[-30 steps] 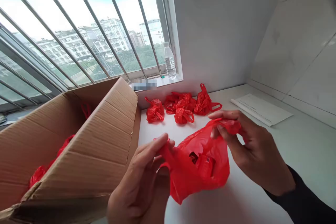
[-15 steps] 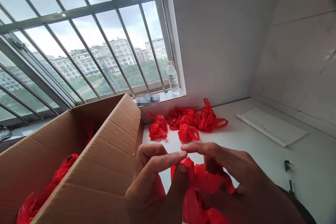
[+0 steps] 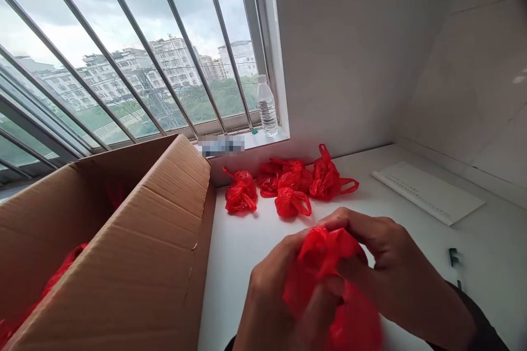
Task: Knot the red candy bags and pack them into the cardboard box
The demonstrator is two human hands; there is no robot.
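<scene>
Between my two hands is a red plastic bag (image 3: 358,312), bunched at its top and hanging down past the lower edge of the view. My left hand (image 3: 274,290) grips the bag's gathered top from the left, its thumb pressed against the plastic. From the right, my right hand (image 3: 382,263) pinches the same bunched part, index finger over the top and thumb in front. The plastic is slightly blurred, and whatever the bag contains is hidden.
An open cardboard box (image 3: 135,263) with red bags inside stands at the left. Several tied red bags (image 3: 292,175) sit by the wall. A water bottle (image 3: 267,109) stands on the windowsill. A white paper pad (image 3: 428,192) and a pen (image 3: 454,258) lie at right.
Both hands have closed in around the bag's top; the left hand's raised index finger has come down onto it. The hands and bag have shifted right in view, and the camera has turned slightly.
</scene>
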